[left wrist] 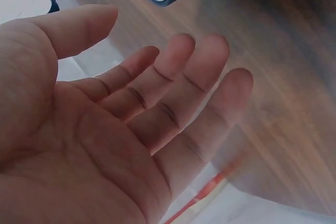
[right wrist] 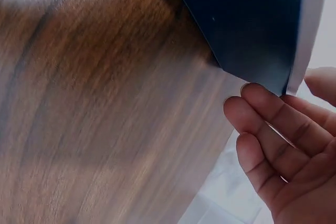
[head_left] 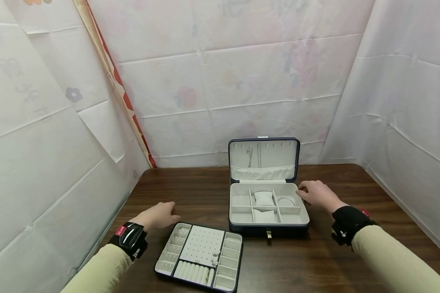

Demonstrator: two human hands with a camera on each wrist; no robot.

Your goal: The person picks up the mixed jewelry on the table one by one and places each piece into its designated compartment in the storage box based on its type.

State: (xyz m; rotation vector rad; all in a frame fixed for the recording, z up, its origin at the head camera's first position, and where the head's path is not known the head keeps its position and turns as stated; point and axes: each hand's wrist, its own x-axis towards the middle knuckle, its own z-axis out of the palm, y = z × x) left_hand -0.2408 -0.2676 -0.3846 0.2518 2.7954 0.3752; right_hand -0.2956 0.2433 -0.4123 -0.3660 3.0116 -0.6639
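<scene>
A dark blue jewelry box (head_left: 269,232) stands with its lid up, its pale inside split into compartments. Two white cushions, one of them the rear cushion (head_left: 264,198), and a thin bracelet (head_left: 287,199) lie in it. At the box's right rear rim is my right hand (head_left: 320,195), thumb over the rim and index finger against the outer corner, as the right wrist view shows; the other fingers are loosely bent. My left hand (head_left: 157,215) hovers beside the lift-out jewelry tray (head_left: 202,246), holding nothing, its fingers relaxed and apart in the left wrist view.
Necklaces (head_left: 258,155) hang inside the upright lid. Several small earrings (head_left: 215,258) sit on the tray's perforated panel, above its ring rolls (head_left: 192,272). The brown wooden table (head_left: 190,183) is bordered by white patterned sheets (head_left: 223,81).
</scene>
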